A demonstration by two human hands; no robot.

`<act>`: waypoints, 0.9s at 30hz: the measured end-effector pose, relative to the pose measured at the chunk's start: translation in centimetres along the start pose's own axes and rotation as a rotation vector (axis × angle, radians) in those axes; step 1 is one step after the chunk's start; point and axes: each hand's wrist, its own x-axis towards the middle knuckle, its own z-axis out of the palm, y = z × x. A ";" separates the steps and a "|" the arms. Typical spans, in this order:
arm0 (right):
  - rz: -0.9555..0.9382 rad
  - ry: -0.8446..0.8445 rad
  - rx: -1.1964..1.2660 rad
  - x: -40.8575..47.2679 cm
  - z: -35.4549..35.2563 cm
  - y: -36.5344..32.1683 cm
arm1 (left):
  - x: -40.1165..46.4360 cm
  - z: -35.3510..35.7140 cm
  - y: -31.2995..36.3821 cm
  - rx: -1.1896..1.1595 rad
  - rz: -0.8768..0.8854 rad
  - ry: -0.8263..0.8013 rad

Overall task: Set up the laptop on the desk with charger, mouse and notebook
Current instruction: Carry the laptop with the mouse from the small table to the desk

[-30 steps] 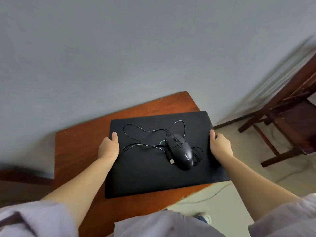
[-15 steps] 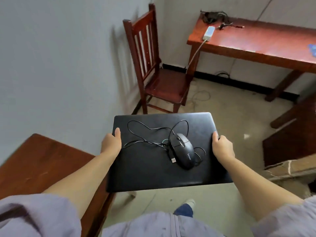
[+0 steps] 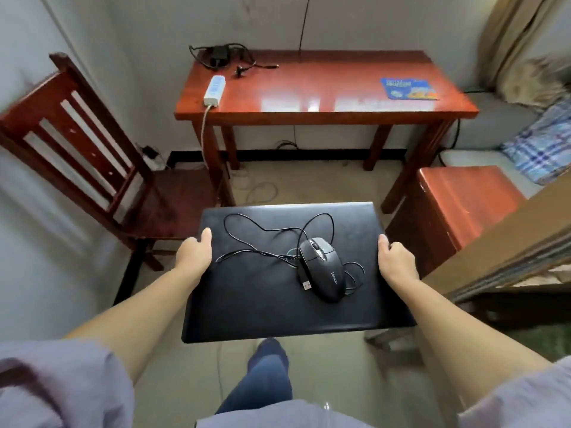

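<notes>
I carry a closed black laptop point(image 3: 259, 291) flat in the air above the floor. My left hand point(image 3: 194, 254) grips its left edge and my right hand point(image 3: 395, 261) grips its right edge. A black wired mouse point(image 3: 324, 270) rests on the lid with its cable looped loosely and its USB plug beside it. Ahead stands the red wooden desk point(image 3: 324, 88). A black charger point(image 3: 219, 55) with tangled cord lies at the desk's back left corner. A blue mouse pad point(image 3: 409, 88) lies at the desk's right.
A white power strip point(image 3: 214, 89) lies on the desk's left end, its cord hanging to the floor. A wooden chair point(image 3: 102, 168) stands at the left. A low red cabinet point(image 3: 457, 202) and a bed frame point(image 3: 500, 251) are at the right.
I have lifted the laptop off the small table and turned right. The view swung from the wall to the desk, which now faces me.
</notes>
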 end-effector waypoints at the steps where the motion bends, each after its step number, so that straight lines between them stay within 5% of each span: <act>1: 0.006 0.003 0.002 1.9 -0.3 -0.4 | 1.3 1.2 1.7 0.010 0.014 -0.006; 17: 0.121 0.078 0.003 36.5 -6.8 -12.2 | 24.4 18.6 32.1 0.091 0.097 -0.124; 27: -0.015 0.001 0.013 60.3 -7.9 -23.2 | 39.2 26.7 47.1 0.047 0.024 -0.035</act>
